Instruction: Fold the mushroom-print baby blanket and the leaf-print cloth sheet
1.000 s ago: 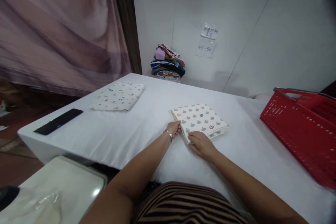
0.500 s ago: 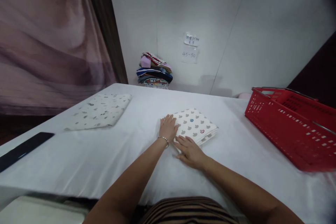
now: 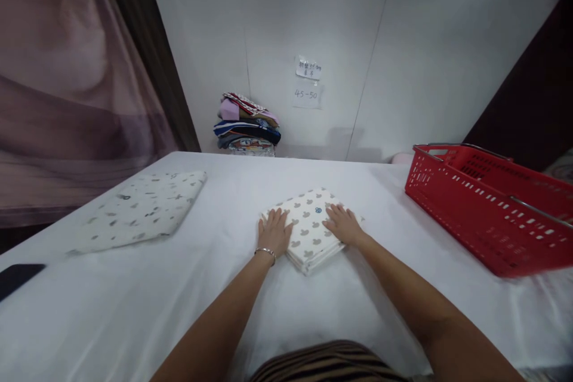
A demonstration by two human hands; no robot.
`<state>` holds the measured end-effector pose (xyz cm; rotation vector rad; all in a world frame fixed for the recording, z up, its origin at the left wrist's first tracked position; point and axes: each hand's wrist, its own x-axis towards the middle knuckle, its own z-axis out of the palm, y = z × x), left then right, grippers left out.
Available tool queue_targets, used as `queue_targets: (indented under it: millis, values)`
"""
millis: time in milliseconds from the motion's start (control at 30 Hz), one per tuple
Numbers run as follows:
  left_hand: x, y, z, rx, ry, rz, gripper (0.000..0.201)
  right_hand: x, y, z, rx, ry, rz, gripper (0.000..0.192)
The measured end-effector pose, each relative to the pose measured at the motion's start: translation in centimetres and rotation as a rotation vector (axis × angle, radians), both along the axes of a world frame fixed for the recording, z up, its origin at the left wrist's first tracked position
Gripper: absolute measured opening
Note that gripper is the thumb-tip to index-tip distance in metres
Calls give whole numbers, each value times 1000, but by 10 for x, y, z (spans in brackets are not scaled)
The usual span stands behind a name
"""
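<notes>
A folded white cloth with grey mouse-head prints [image 3: 308, 233] lies on the white table [image 3: 224, 310] in front of me. My left hand [image 3: 274, 233], with a bracelet on its wrist, rests flat on the cloth's left edge with fingers spread. My right hand [image 3: 344, 224] lies flat on the cloth's right side, palm down. Neither hand grips the cloth.
Another folded patterned cloth [image 3: 143, 210] lies at the table's left. A red plastic basket [image 3: 487, 203] stands at the right. A pile of folded clothes [image 3: 247, 125] sits against the back wall under paper notes [image 3: 307, 82]. A dark flat object [image 3: 18, 277] lies at the far left edge.
My right hand has moved from the cloth's near corner onto its right side. My left hand went from gripping the edge to lying flat. The view has swung to the right.
</notes>
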<state>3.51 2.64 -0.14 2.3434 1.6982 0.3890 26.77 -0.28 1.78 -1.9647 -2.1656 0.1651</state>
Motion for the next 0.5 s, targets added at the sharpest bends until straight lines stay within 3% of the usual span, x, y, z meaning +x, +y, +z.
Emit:
queue_targets:
  millis: [133,300,400,500]
  values:
    - [-3,2,-4,-2,-20,-3,50,14,1,-24,-20,-29,-18,56]
    - [-3,7,4,-94,-43,-14,50,21,4,-17,-31,142,-9,50]
    - [-7,10,12,-58,-121,52,50,39,13,-7,9,328,-162,43]
    - [-15,21,17,4,-219,215,57,60,25,-2,-52,415,-353,46]
